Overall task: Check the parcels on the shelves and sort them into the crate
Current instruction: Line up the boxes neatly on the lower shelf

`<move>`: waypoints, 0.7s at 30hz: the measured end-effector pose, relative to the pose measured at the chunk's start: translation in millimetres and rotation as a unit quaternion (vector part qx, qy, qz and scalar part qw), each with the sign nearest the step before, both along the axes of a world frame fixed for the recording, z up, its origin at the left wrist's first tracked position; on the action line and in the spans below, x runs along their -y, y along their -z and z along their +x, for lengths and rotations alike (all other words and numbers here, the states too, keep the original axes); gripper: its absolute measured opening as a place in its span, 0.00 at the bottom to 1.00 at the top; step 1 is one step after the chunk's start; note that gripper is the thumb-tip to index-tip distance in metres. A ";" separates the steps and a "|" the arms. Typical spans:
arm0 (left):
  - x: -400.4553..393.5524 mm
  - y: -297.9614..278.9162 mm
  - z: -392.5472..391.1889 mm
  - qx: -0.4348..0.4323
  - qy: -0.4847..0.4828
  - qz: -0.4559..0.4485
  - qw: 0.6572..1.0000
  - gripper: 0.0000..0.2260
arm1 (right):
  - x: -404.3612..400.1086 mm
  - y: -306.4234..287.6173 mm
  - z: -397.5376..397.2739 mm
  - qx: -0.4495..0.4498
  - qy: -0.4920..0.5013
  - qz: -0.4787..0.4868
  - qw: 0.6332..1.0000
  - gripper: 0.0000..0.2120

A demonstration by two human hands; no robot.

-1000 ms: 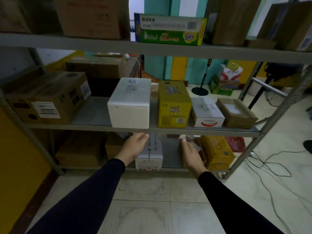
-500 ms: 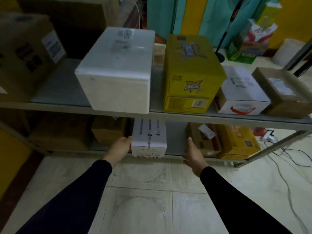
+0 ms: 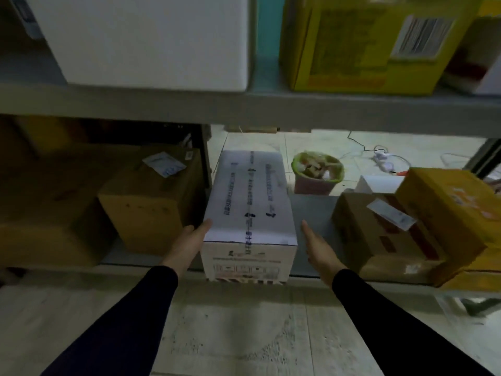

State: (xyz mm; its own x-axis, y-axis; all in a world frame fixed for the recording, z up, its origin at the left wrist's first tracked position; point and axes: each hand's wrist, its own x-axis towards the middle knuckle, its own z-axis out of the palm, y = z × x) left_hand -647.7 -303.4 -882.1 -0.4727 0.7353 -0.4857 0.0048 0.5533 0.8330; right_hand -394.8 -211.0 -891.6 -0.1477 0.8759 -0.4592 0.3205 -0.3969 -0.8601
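Head view, hands (image 3: 252,248) flanking white parcel (image 3: 249,213), print blurred

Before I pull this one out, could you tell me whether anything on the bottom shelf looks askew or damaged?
The yellow box at the right sits tilted, propped on the brown parcel beside it. The label on the left brown box looks loose and crooked. The white parcel looks intact.

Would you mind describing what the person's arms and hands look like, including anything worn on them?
Both arms are covered by long, close-fitting dark sleeves, near black, plain with no visible markings, ending at the wrists. The left hand and the right hand are bare: no gloves, rings or watch are visible. The frame is dim, so finer fabric detail cannot be told.
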 end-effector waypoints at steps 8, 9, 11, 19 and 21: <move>-19.5 77.3 4.1 0.097 -0.016 0.126 0.987 0.13 | -21.4 87.1 -23.8 -0.127 -0.011 0.044 0.991 0.20; -20.0 81.0 3.8 0.101 -0.023 0.138 0.985 0.14 | -19.2 91.0 -22.6 -0.136 -0.008 0.050 0.989 0.19; -17.9 88.2 6.1 0.098 -0.020 0.155 0.983 0.15 | -13.6 96.9 -17.2 -0.141 0.004 0.066 0.988 0.17; 12.5 68.6 29.1 0.100 -0.018 0.229 0.968 0.34 | 17.5 61.9 8.6 -0.188 0.056 0.129 0.972 0.23; 23.3 58.6 36.6 0.107 -0.018 0.259 0.960 0.34 | 24.5 53.5 16.6 -0.190 0.070 0.140 0.969 0.27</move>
State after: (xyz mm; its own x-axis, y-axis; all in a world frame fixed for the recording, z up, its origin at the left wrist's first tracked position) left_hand -611.1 -326.7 -940.7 -0.4315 0.8897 -0.1490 -0.2084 0.0624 0.9760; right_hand -378.2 -235.5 -945.1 -0.1310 0.9819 -0.1368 -0.0813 -0.1482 -0.9856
